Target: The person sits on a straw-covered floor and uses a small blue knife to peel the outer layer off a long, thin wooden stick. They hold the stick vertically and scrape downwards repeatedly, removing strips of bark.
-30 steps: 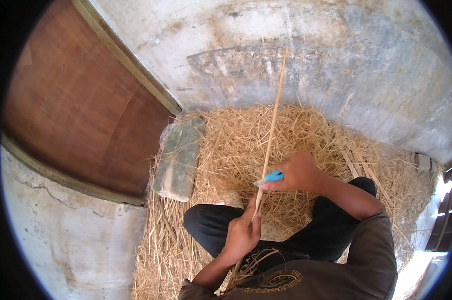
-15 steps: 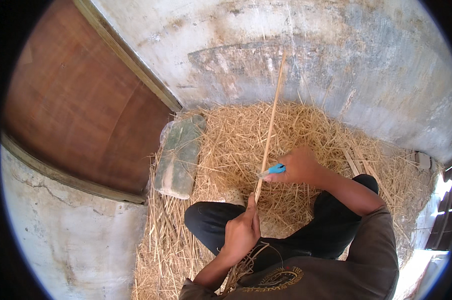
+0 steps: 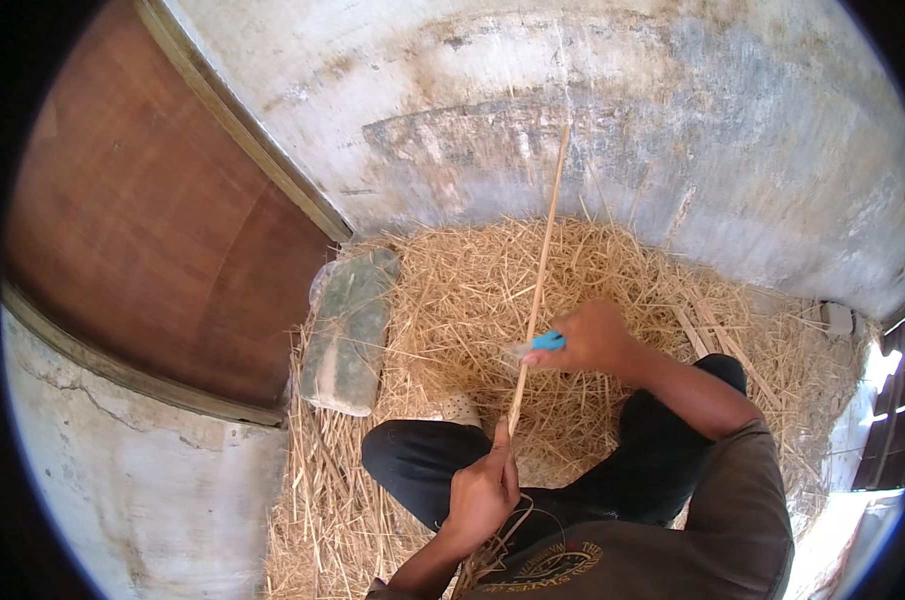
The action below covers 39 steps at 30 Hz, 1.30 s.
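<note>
A: What do we have around the strip (image 3: 546,250)?

B: Straw (image 3: 453,290) spreads beneath it and to both sides. Left of the strip we see a greenish slab (image 3: 351,330), near a brown panel (image 3: 173,220). Well to the strip's right, some loose slats (image 3: 691,332) lie on the straw, and farther right sits a small pale block (image 3: 838,318).

A: What stands in our way?

B: A stained wall (image 3: 693,110) rises beyond the strip's far end; we cannot tell whether the tip touches it. Our left knee (image 3: 413,455) is just left of the strip's near end, our right knee (image 3: 723,375) well to its right.

A: And room to move?

B: Over the straw, between strip and slab on one side, strip and slats on the other. The straw's far edge meets the wall behind the strip.

A: Our hands?

B: Apart. The left hand (image 3: 485,490) grips the strip's near end, thumb pointing along it. The right hand (image 3: 593,335), right of the strip, is wrapped round a blue-handled knife (image 3: 549,341); its blade crosses the strip in our view, but whether it bites we cannot tell.
</note>
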Tool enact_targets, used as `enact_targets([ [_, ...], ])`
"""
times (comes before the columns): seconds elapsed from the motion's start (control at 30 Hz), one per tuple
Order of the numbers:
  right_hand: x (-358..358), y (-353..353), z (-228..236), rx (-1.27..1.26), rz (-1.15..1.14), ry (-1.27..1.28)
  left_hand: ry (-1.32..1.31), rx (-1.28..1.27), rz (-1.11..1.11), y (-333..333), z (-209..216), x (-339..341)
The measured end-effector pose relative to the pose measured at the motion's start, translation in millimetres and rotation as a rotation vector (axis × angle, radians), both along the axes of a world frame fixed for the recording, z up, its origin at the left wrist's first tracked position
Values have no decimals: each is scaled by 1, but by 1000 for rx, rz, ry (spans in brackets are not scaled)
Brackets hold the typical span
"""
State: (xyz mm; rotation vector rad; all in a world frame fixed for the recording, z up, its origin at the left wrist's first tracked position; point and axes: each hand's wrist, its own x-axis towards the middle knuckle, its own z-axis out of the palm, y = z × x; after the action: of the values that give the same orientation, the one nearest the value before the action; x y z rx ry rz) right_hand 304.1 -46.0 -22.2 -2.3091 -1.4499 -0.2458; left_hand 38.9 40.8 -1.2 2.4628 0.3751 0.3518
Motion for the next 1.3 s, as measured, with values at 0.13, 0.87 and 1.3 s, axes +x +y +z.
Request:
enact_targets([
  [0.13,77,-2,12,-148,-310,113,67,-34,-40,-8,10,-18],
  [0.87,162,-83,-37,-98,-673,364,113,-701,104,-9,-34,-53],
  [1.3,-14,-11,4,-35,170,138,18,-1031,79,-1,-4,17],
])
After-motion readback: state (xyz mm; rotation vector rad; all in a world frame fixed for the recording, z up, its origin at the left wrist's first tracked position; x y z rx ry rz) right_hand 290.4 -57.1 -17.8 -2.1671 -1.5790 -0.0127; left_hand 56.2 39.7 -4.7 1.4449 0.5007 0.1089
